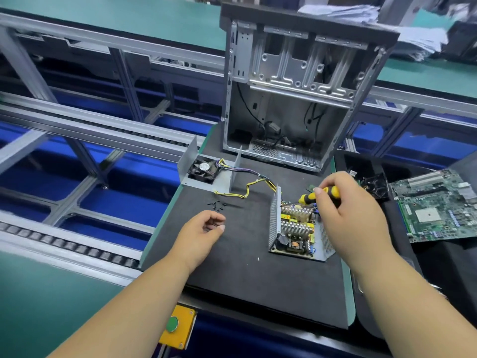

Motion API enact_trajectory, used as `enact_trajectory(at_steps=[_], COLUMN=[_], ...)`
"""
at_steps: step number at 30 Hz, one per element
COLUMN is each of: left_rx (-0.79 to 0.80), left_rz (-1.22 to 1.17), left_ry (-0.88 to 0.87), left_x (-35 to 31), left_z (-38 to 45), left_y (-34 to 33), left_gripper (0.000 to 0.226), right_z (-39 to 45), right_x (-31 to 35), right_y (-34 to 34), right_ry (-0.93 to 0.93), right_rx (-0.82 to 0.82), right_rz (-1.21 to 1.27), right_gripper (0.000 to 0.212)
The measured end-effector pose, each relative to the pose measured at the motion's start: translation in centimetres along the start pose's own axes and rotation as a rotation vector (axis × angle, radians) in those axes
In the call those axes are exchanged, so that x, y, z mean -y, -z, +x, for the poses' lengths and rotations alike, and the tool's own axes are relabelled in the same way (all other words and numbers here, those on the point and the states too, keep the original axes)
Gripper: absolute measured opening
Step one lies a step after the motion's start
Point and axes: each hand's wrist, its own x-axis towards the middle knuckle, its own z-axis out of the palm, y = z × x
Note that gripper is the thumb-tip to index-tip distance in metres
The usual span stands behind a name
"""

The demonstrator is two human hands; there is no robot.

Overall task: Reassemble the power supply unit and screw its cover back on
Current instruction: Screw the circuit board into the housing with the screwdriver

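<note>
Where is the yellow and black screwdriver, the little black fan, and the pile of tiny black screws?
Yellow and black screwdriver [308, 198]: head view, handle.
Little black fan [204, 168]: head view, hub.
Tiny black screws [218, 204]: head view, pile's middle.

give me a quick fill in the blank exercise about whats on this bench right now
1. The right hand holds a yellow-and-black screwdriver over the open ____ metal power supply base.
2. The loose black screws lie on the dark mat, just beyond the ____ hand.
3. The separate grey metal cover carries a black ____ with a round label.
4. The green motherboard lies at the ____ edge of the view.

Missing words: grey; left; fan; right
</note>
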Motion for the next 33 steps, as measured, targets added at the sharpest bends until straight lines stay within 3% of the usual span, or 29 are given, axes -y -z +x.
enact_trajectory(at_steps=[10, 20, 33], left_rx=[-0.142, -0.147, -0.121], left_rz=[-0.057, -0.09, -0.092], left_ry=[0.076, 0.129, 0.188], left_x=[0.2, 1.8, 2.1], left_z=[1.7, 4.1, 5.1], left_y=[5.0, 7.4, 7.2], left_gripper=[0.02, 0.021, 0.019], right_z=[2.6, 4.8, 5.4], right_x=[4.2, 4.9, 5.0], right_y=[-5.5, -13.1, -15.4], right_ry=[0.017, 0.002, 0.021], right_rx=[0.119, 0.249, 0.326], right_rz=[0.155, 0.029, -0.072], right_gripper=[0.009, 0.006, 0.005])
